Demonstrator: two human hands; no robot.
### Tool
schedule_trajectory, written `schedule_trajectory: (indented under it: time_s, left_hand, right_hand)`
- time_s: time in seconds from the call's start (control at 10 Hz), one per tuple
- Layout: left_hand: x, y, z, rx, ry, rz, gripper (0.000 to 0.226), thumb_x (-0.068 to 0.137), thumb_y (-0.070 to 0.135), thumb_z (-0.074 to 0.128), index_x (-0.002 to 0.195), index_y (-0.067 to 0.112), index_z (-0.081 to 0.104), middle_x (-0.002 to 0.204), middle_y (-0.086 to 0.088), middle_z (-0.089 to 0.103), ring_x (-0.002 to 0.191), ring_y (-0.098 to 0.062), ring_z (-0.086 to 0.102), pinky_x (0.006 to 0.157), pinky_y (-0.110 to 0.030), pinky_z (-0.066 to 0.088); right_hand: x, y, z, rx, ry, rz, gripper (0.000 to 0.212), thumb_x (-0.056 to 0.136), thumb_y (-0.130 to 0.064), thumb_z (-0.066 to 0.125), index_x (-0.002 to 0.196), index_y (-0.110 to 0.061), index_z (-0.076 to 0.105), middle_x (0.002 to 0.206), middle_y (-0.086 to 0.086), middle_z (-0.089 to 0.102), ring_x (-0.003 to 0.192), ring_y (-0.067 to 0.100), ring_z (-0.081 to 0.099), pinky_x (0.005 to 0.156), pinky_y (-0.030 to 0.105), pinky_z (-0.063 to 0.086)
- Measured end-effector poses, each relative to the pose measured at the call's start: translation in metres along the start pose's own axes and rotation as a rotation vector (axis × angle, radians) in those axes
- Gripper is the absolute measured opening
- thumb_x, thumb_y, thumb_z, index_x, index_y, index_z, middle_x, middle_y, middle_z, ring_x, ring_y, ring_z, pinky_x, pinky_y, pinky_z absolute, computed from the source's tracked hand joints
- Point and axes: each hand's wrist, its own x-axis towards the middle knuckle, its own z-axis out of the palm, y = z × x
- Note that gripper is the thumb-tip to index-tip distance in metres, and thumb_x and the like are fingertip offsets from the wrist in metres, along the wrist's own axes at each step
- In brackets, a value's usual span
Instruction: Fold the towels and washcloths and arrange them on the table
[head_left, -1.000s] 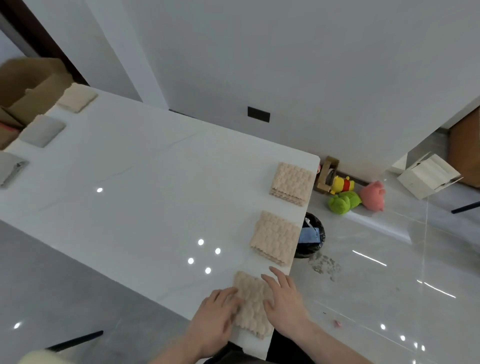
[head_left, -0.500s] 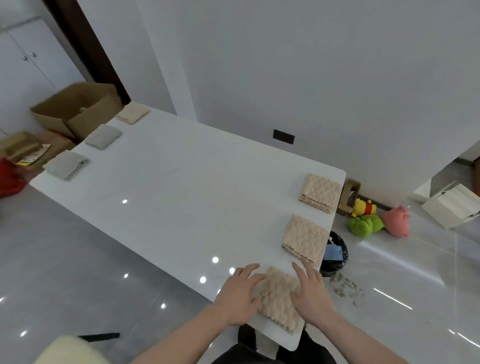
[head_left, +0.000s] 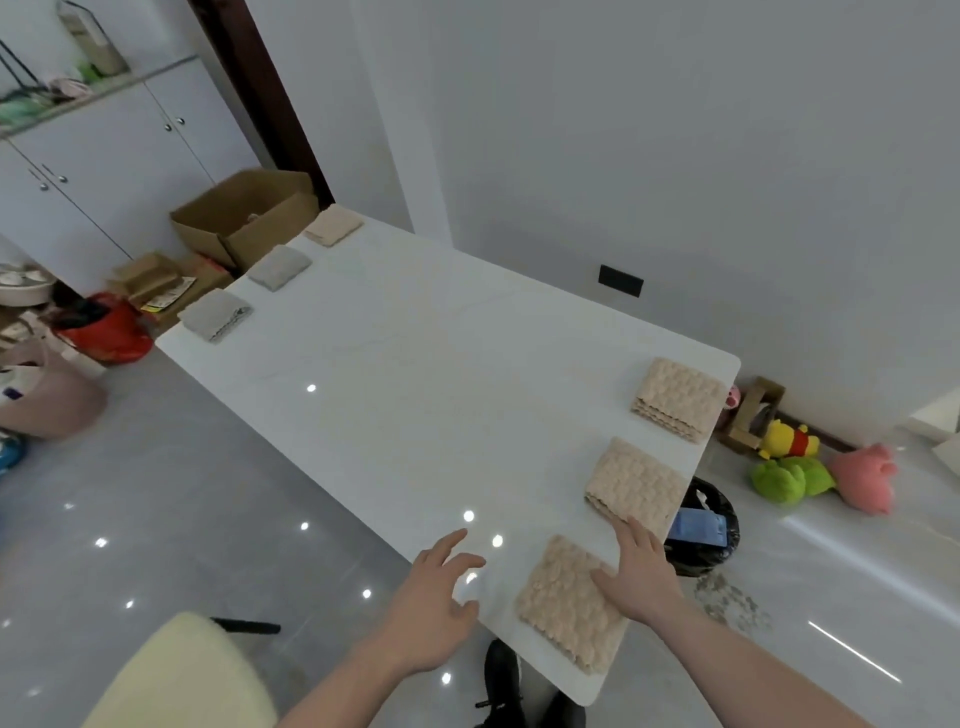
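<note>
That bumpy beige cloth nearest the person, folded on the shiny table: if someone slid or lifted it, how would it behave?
The nearest folded cloth would probably slide easily, since the white table looks glossy and reflects lights. Lifted by one edge, it would likely flop and unfold: its stacked layers look soft and loose. It seems light and unbreakable, and lying flat it cannot roll.

Bright even light; ceiling-lamp glare spots; soft blur; wide-angle edge distortion.

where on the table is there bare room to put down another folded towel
The wide middle of the white table is bare, between the three beige towels along the right edge and the three cloths along the far left edge. The near right corner is crowded: right hand on the nearest towel, left hand beside it.
</note>
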Motion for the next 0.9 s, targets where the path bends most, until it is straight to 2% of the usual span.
schedule_trajectory:
  time_s: [0.1, 0.2, 0.3, 0.4, 0.5, 0.6, 0.7, 0.8, 0.9]
  left_hand:
    - [-0.016, -0.001, 0.001, -0.012, 0.021, -0.006, 0.047, 0.091, 0.023, 0.055, 0.128, 0.052, 0.046, 0.151, 0.034, 0.010, 0.140, -0.002, 0.028, 0.099, -0.010, 0.031]
    - [-0.025, 0.000, 0.001, -0.022, 0.064, -0.019, 0.045, 0.091, 0.026, 0.058, 0.125, 0.054, 0.046, 0.151, 0.038, 0.010, 0.139, 0.004, 0.026, 0.097, -0.007, 0.030]
    - [-0.029, 0.004, -0.002, -0.035, 0.072, -0.051, 0.043, 0.093, 0.028, 0.059, 0.129, 0.049, 0.050, 0.152, 0.037, 0.012, 0.135, 0.007, 0.028, 0.086, 0.000, 0.033]
    - [-0.025, 0.007, -0.005, -0.030, 0.037, -0.062, 0.044, 0.091, 0.028, 0.060, 0.127, 0.052, 0.049, 0.154, 0.034, 0.015, 0.136, 0.001, 0.035, 0.091, -0.009, 0.040]
    - [-0.016, 0.012, -0.011, -0.016, -0.009, -0.042, 0.043, 0.092, 0.030, 0.060, 0.130, 0.048, 0.051, 0.160, 0.026, 0.016, 0.140, -0.003, 0.032, 0.103, -0.017, 0.037]
    - [-0.006, 0.014, -0.020, -0.004, -0.012, 0.000, 0.044, 0.094, 0.032, 0.059, 0.136, 0.042, 0.052, 0.160, 0.024, 0.018, 0.141, -0.005, 0.032, 0.104, -0.016, 0.034]
    - [0.002, 0.007, -0.036, -0.015, -0.032, 0.020, 0.046, 0.093, 0.034, 0.058, 0.136, 0.045, 0.051, 0.156, 0.030, 0.018, 0.141, -0.006, 0.032, 0.107, -0.026, 0.043]
    - [0.007, -0.009, -0.052, -0.043, -0.037, 0.048, 0.045, 0.094, 0.034, 0.057, 0.136, 0.047, 0.050, 0.155, 0.033, 0.017, 0.140, -0.001, 0.029, 0.107, -0.027, 0.044]
    - [0.011, -0.033, -0.073, -0.078, -0.059, 0.083, 0.045, 0.092, 0.036, 0.057, 0.134, 0.050, 0.049, 0.154, 0.037, 0.016, 0.142, 0.000, 0.026, 0.108, -0.028, 0.044]
  right_hand:
    - [-0.009, 0.008, 0.003, 0.105, 0.061, 0.001, 0.083, 0.094, -0.051, 0.058, 0.161, -0.025, 0.016, 0.170, 0.003, 0.010, 0.155, 0.027, 0.012, 0.125, 0.042, 0.023]
    - [-0.024, 0.009, 0.008, 0.213, 0.145, -0.028, 0.080, 0.094, -0.042, 0.061, 0.160, -0.026, 0.020, 0.169, 0.000, 0.015, 0.154, 0.024, 0.014, 0.126, 0.042, 0.022]
    - [-0.048, 0.001, 0.018, 0.236, 0.180, -0.093, 0.076, 0.093, -0.037, 0.063, 0.159, -0.027, 0.027, 0.166, -0.005, 0.020, 0.153, 0.021, 0.017, 0.126, 0.037, 0.021]
    - [-0.068, -0.010, 0.034, 0.204, 0.165, -0.165, 0.066, 0.092, -0.033, 0.062, 0.153, -0.029, 0.040, 0.160, -0.007, 0.029, 0.147, 0.019, 0.025, 0.123, 0.031, 0.025]
    - [-0.076, -0.017, 0.052, 0.145, 0.034, -0.144, 0.061, 0.091, -0.036, 0.057, 0.150, -0.029, 0.043, 0.157, -0.007, 0.032, 0.145, 0.018, 0.025, 0.120, 0.030, 0.029]
    - [-0.075, -0.020, 0.064, 0.105, -0.052, -0.090, 0.060, 0.092, -0.038, 0.055, 0.150, -0.026, 0.043, 0.157, -0.005, 0.031, 0.149, 0.022, 0.021, 0.120, 0.031, 0.030]
    - [-0.073, -0.025, 0.068, 0.123, -0.073, -0.026, 0.058, 0.090, -0.036, 0.055, 0.147, -0.027, 0.046, 0.158, -0.006, 0.031, 0.150, 0.023, 0.021, 0.119, 0.030, 0.030]
    - [-0.070, -0.036, 0.072, 0.141, -0.040, 0.046, 0.060, 0.088, -0.036, 0.054, 0.147, -0.028, 0.046, 0.158, -0.005, 0.032, 0.149, 0.025, 0.023, 0.120, 0.033, 0.030]
    - [-0.063, -0.065, 0.071, 0.219, 0.074, 0.122, 0.058, 0.087, -0.036, 0.057, 0.144, -0.031, 0.050, 0.154, -0.006, 0.039, 0.142, 0.022, 0.036, 0.117, 0.037, 0.034]
